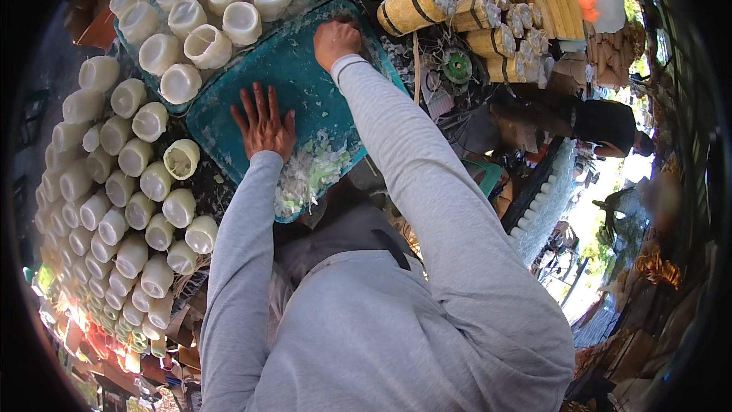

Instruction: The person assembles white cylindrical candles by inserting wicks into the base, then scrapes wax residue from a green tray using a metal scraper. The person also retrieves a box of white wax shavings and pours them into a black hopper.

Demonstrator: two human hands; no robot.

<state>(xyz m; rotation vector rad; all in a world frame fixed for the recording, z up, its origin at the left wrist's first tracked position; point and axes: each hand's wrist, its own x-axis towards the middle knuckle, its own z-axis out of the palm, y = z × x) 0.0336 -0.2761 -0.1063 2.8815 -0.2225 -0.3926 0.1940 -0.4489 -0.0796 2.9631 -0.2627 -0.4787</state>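
A teal plastic tray (217, 126) lies before me, its floor dusted with white bits. My left hand (267, 123) rests on the tray floor, palm down with fingers spread. White and pale green waxy shavings (309, 174) are heaped just beside its wrist, along the near edge. At the tray's far right corner is my right hand (337, 40), its fingers curled in. What those fingers hold, if anything, is hidden from view.
White waxy cylinders (185, 17) with hollowed tops crowd a second teal tray at the far left. Many more waxy cylinders (126, 175) stand along the left. Strapped yellowish bundles (417, 6) and a green spool (457, 67) lie at right. Another person (602, 123) is farther right.
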